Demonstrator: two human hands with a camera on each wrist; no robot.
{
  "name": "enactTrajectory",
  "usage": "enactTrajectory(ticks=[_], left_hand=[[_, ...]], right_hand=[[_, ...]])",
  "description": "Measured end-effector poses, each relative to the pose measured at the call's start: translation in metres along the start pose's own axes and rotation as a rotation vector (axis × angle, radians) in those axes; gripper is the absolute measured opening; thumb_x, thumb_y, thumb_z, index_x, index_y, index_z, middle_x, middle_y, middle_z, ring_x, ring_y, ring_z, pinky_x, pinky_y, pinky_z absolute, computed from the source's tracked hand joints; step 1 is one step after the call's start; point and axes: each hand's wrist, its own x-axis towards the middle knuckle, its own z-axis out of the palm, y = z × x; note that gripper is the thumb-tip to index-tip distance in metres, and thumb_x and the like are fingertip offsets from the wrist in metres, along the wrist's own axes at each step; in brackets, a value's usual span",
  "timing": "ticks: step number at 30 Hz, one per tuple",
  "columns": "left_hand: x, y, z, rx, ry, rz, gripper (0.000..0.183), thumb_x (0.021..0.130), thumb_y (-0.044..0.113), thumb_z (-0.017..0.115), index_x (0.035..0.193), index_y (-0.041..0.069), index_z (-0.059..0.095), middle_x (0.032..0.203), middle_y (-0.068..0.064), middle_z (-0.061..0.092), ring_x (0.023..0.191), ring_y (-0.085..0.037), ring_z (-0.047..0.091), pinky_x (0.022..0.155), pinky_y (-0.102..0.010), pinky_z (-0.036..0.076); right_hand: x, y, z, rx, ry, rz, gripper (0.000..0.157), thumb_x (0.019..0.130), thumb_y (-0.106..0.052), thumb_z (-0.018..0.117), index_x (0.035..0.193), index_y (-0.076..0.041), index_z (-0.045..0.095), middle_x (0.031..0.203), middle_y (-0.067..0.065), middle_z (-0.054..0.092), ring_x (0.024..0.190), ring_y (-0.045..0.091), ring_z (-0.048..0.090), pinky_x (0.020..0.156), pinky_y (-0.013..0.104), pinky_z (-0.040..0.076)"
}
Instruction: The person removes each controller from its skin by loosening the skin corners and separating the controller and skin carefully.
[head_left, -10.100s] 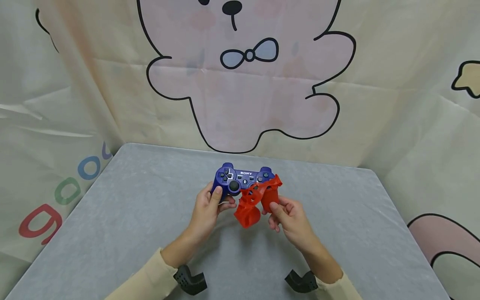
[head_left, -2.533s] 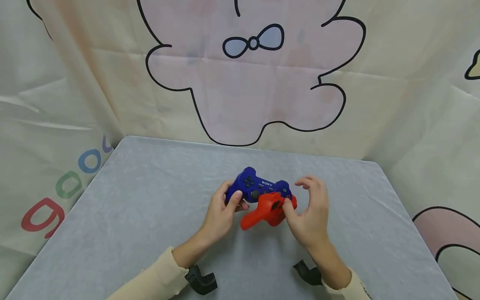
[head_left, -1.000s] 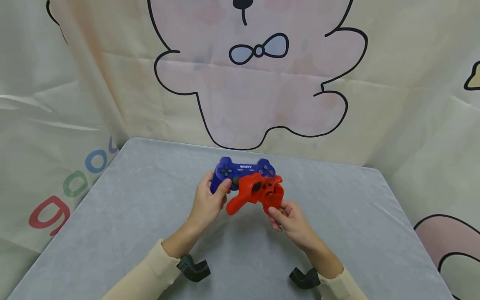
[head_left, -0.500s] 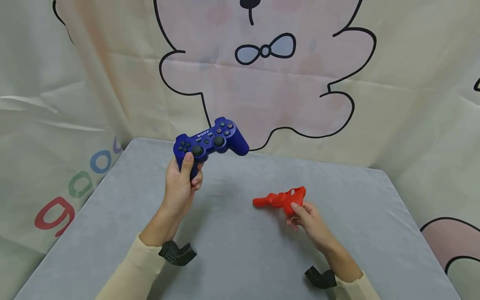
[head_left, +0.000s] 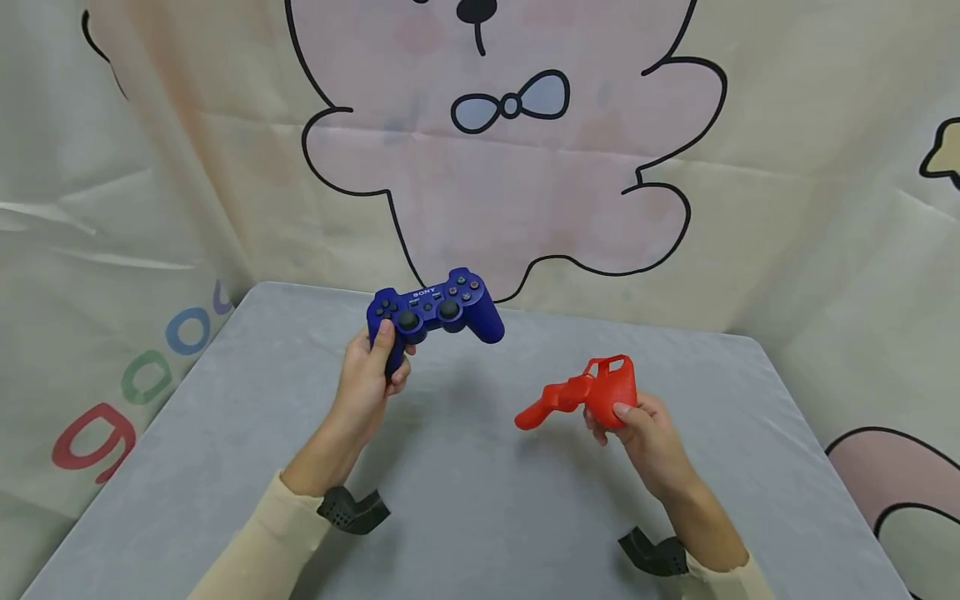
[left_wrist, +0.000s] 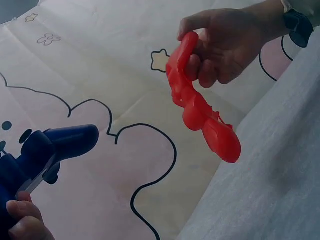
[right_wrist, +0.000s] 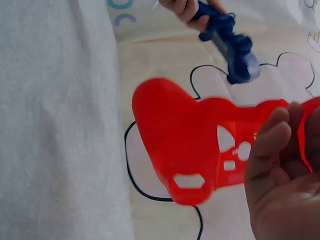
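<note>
My left hand (head_left: 365, 379) grips a blue game controller (head_left: 438, 308) by its left handle, thumb beside the left stick, and holds it up above the table. On the other side, my right hand (head_left: 651, 442) pinches one end of a red silicone controller cover (head_left: 581, 392), thumb in front and fingers behind. The cover hangs apart from the controller, its free handle sleeve pointing left. In the right wrist view, cutouts show in the red cover (right_wrist: 170, 135). From the left wrist, the cover (left_wrist: 200, 110) is seen edge-on, and only part of the controller (left_wrist: 55, 145) shows.
A grey cloth-covered table (head_left: 480, 517) lies under both hands. Behind it hangs a cream curtain (head_left: 787, 208) with a cartoon animal print, and printed fabric also runs along both sides. Each wrist carries a black camera mount (head_left: 352, 510).
The cover lay over the controller's right side earlier; the two have since come apart. The controller went left and up, then slightly down; the cover moved right with my right hand.
</note>
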Motion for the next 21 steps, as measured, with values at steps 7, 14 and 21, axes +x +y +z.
enactTrajectory(ticks=[7,14,21], left_hand=[[0.003,-0.009,-0.004,-0.023,-0.112,-0.122,0.049,0.100,0.050,0.030,0.130,0.012,0.037,0.089,0.002,0.047,0.062,-0.006,0.041,0.053,-0.015,0.036],[0.020,-0.030,0.004,-0.007,-0.139,-0.290,0.053,0.105,0.038,0.028,0.144,0.001,0.026,0.113,-0.007,0.048,0.089,-0.012,0.050,0.081,-0.022,0.047],[0.041,-0.066,0.022,0.154,0.016,-0.330,0.045,0.105,0.032,0.037,0.131,-0.004,0.047,0.095,-0.001,0.060,0.095,-0.015,0.050,0.086,-0.028,0.039]], right_hand=[[-0.003,-0.007,0.003,-0.051,-0.211,-0.021,0.029,0.093,0.001,0.034,0.089,-0.006,0.062,0.081,0.000,0.065,0.073,0.014,0.060,0.069,0.032,0.051],[-0.007,-0.012,0.007,-0.093,-0.262,-0.036,0.024,0.092,0.000,0.037,0.086,-0.001,0.060,0.080,0.005,0.063,0.073,0.016,0.061,0.069,0.032,0.053],[-0.009,-0.016,0.005,-0.108,-0.238,-0.043,0.024,0.093,0.000,0.037,0.086,-0.001,0.060,0.078,0.005,0.063,0.072,0.017,0.061,0.068,0.033,0.052]])
